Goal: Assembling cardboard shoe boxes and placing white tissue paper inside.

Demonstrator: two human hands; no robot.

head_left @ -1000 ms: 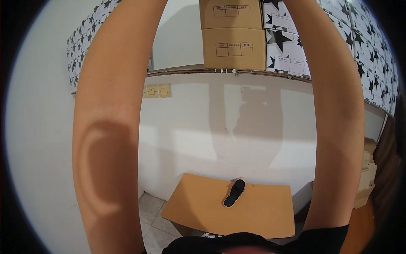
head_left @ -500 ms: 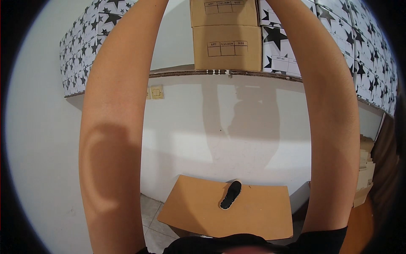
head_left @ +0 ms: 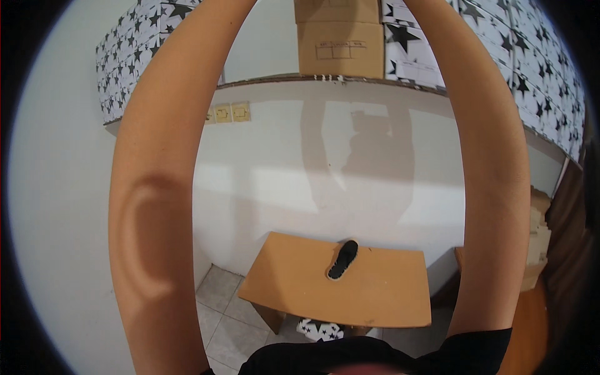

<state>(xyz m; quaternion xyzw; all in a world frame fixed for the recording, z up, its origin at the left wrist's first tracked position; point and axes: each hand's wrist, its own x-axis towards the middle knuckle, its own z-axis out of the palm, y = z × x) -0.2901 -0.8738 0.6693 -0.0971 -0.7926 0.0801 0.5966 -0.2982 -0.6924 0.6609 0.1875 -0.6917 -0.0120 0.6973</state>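
Note:
Both of my arms reach upward, and my two hands are beyond the top edge of the picture. My left forearm (head_left: 156, 137) rises along the left side and my right forearm (head_left: 494, 144) along the right. Between them, two stacked brown cardboard boxes (head_left: 340, 50) stand on a wall shelf (head_left: 269, 80), the upper one cut off by the picture's edge. White boxes with black stars (head_left: 412, 56) sit just right of them, near my right arm. Whether my hands touch any box is hidden.
Below is a brown table (head_left: 375, 287) with a black shoe sole (head_left: 343, 259) on it. A star-patterned box (head_left: 320, 329) shows under the table. More star boxes (head_left: 134, 62) line the left shelf. Light switches (head_left: 231, 113) are on the wall; flattened cardboard (head_left: 536, 240) leans at right.
The view has tipped downward, so the shelf, boxes and table sit higher in the picture. More floor and the star-patterned box under the table show now. My arms stay raised.

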